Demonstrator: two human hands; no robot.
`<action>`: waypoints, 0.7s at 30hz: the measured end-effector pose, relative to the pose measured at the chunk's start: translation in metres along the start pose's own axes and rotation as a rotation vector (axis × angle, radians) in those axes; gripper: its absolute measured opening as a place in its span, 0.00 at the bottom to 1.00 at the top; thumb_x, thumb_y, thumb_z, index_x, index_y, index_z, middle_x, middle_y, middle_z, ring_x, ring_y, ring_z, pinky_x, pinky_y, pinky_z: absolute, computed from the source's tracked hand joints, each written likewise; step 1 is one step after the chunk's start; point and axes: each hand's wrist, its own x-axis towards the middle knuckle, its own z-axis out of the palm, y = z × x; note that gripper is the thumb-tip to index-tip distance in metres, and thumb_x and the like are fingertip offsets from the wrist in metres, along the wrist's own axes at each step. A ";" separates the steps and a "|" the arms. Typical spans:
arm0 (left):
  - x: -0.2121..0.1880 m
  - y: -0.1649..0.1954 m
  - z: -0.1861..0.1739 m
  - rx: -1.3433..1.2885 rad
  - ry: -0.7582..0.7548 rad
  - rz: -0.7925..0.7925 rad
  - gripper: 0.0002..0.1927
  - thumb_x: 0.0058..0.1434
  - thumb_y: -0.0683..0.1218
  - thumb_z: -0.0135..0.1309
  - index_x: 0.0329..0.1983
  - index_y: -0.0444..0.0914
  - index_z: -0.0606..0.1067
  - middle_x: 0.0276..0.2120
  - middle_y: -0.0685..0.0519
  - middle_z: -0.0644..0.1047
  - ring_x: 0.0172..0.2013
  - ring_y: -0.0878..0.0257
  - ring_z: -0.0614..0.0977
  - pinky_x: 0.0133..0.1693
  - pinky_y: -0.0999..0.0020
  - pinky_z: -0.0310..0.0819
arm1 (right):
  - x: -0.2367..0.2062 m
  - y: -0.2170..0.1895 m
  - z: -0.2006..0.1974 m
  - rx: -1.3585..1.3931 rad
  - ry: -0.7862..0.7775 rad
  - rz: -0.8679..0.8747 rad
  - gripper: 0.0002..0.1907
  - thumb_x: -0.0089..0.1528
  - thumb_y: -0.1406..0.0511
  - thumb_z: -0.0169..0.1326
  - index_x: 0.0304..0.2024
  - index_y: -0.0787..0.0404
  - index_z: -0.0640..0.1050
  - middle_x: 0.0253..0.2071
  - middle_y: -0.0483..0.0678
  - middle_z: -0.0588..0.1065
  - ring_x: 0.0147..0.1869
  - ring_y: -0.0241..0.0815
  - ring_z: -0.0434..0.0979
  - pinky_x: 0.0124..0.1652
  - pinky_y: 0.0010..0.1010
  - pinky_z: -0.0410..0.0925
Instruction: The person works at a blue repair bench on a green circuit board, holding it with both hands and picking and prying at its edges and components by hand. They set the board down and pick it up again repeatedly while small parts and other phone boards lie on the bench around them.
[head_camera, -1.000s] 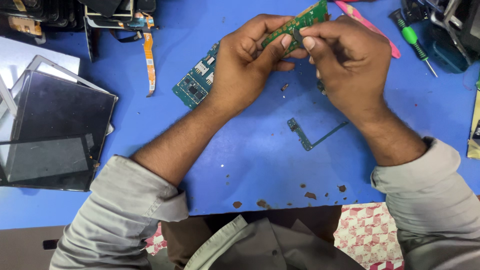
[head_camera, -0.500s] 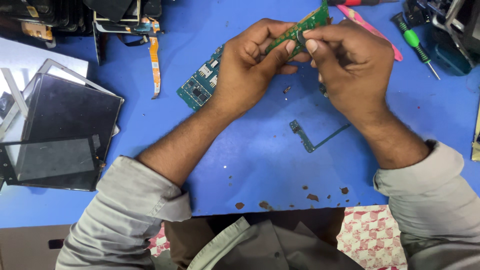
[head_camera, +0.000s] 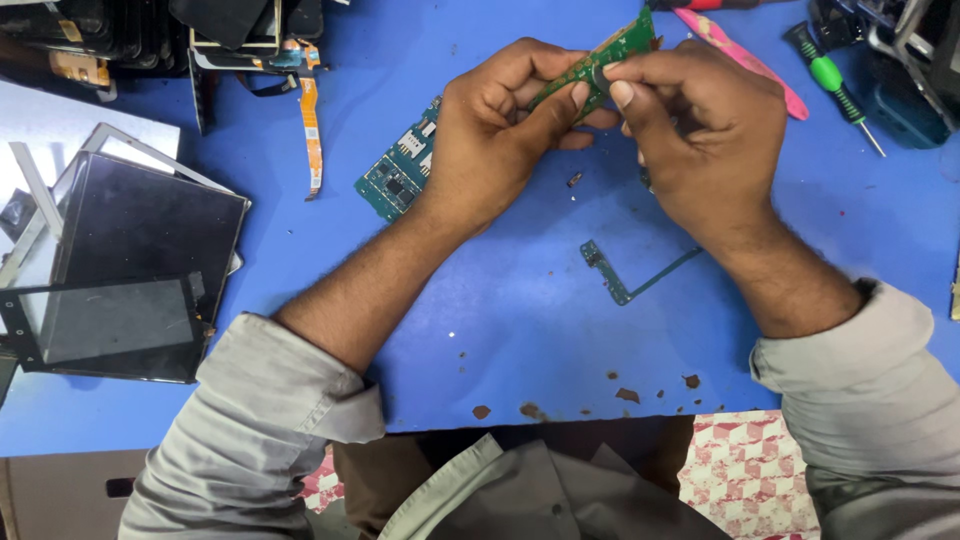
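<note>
Both hands meet at twelve o'clock over the blue mat (head_camera: 500, 330): left hand (head_camera: 500, 140) pinches the narrow green circuit board (head_camera: 610, 55), right hand (head_camera: 690, 130) closes thumb and forefinger on a small part on that board. From here I judge I'm mid-way through working that part loose; next calls for a steady board and a fine pull. At nine o'clock lie dark glass panels (head_camera: 130, 270); a green screwdriver (head_camera: 830, 80) sits at two. Since the earlier frame, the grip looks unchanged; the view only drifted.
</note>
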 end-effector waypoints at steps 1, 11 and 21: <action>0.000 0.000 0.000 0.000 0.002 0.005 0.10 0.75 0.38 0.52 0.58 0.33 0.73 0.49 0.48 0.83 0.49 0.61 0.88 0.49 0.69 0.89 | 0.000 0.001 0.000 0.000 -0.004 -0.004 0.02 0.79 0.72 0.61 0.50 0.68 0.81 0.37 0.46 0.76 0.31 0.28 0.73 0.30 0.18 0.64; 0.000 0.001 0.000 0.027 0.012 0.015 0.09 0.75 0.37 0.53 0.56 0.32 0.74 0.48 0.48 0.83 0.48 0.62 0.88 0.48 0.70 0.89 | 0.000 0.001 0.000 -0.011 -0.012 -0.020 0.02 0.78 0.72 0.61 0.50 0.67 0.81 0.35 0.46 0.76 0.31 0.28 0.73 0.31 0.18 0.64; 0.000 0.002 0.001 0.007 0.004 0.007 0.09 0.75 0.37 0.52 0.56 0.32 0.74 0.47 0.48 0.83 0.47 0.62 0.88 0.47 0.71 0.88 | 0.002 0.000 0.000 -0.142 -0.006 -0.115 0.02 0.76 0.73 0.64 0.49 0.66 0.83 0.35 0.46 0.77 0.34 0.30 0.72 0.34 0.21 0.63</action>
